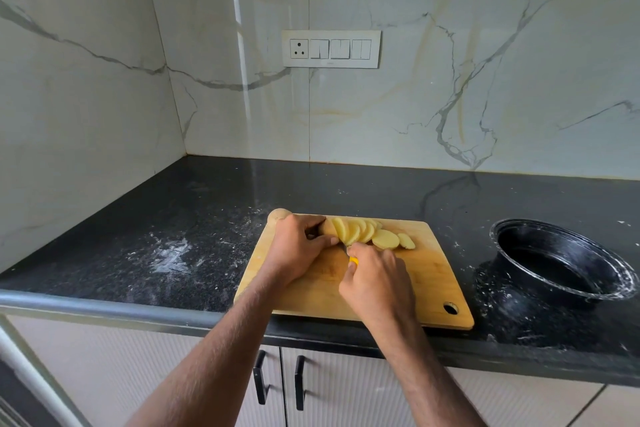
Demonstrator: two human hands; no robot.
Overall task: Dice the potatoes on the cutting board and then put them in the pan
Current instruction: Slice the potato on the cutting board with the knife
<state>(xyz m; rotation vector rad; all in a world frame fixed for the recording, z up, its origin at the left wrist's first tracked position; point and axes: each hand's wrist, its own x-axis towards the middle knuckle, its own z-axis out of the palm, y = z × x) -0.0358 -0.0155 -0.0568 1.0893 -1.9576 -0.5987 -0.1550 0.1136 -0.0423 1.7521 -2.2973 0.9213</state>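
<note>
While my left hand [294, 248] curls over the uncut end of the potato [327, 228] and holds it down on the cutting board [429, 274], my right hand [375, 279] is wrapped round a yellow knife handle [353, 261], of which only a small part shows above my fingers. I cannot make out the blade; it is hidden between my two hands. My left fingertips sit right at the cut face, thumb tucked toward the near side.

To the right of that uncut end, the potato slices [367, 234] lean against one another in a fanned row along the far part of the board, pale yellow, with the last two rounds lying flatter at the right end. A second, whole potato [278, 215] rests at the far left corner of the board, just behind my left hand.

The board is wooden, with a hanging hole near its right front corner, and lies on a black countertop [194, 218] smeared with white powdery marks. The pan [561, 260], black and deep, stands on the countertop well to the right of the board, with no potato in it that I can see. On the marble-patterned wall behind is a white switch plate [330, 48].
</note>
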